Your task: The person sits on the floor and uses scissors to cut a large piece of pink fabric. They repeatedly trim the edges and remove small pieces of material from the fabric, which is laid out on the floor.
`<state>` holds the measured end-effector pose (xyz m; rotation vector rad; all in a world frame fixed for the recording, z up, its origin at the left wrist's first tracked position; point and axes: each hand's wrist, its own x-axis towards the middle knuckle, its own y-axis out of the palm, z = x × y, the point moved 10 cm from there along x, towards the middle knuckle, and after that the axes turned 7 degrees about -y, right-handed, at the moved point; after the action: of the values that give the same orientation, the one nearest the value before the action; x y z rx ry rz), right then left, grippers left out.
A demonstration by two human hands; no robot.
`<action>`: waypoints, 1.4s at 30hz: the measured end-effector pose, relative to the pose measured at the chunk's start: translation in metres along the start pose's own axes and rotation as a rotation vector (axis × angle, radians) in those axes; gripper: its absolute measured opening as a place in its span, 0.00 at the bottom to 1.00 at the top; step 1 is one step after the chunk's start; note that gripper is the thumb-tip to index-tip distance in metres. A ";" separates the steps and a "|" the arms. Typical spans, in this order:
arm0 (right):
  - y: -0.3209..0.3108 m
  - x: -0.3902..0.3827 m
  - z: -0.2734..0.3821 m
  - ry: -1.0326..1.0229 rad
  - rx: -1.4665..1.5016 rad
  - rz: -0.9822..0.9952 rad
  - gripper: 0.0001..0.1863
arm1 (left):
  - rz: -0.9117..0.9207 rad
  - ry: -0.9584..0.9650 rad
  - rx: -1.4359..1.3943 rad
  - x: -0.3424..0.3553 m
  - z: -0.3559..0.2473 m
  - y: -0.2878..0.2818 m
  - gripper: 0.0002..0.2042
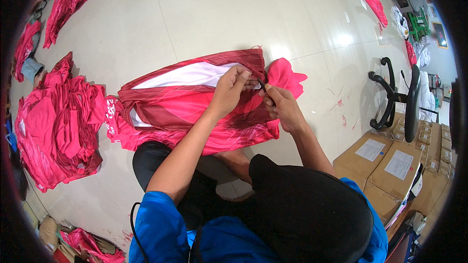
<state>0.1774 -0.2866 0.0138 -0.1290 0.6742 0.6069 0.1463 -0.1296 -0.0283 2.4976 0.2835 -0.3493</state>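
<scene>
Pink and maroon garments with white panels lie spread across my lap and the floor in front of me. My left hand pinches the upper right part of this fabric. Just right of it, my right hand grips a small dark cutting tool, like thread snips, its tip at my left fingertips. A plain bright pink piece of cloth lies behind my right hand. Whether a thread is between my fingers is too small to tell.
A large heap of pink garments sits at my left, with more piles along the edges. Cardboard boxes and a black chair stand at my right. Loose pink threads lie on the tiled floor.
</scene>
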 end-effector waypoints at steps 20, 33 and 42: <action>0.011 0.004 0.004 0.040 0.000 0.015 0.22 | -0.020 0.020 0.072 -0.001 -0.001 -0.003 0.10; 0.010 0.007 0.010 0.019 -0.035 -0.002 0.20 | 0.009 0.019 0.042 -0.006 -0.011 0.008 0.08; 0.011 0.006 0.009 0.033 -0.014 -0.005 0.20 | 0.023 0.030 0.026 -0.007 -0.014 0.011 0.08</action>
<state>0.1799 -0.2721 0.0175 -0.1540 0.7016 0.6056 0.1451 -0.1307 -0.0093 2.5319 0.2630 -0.3084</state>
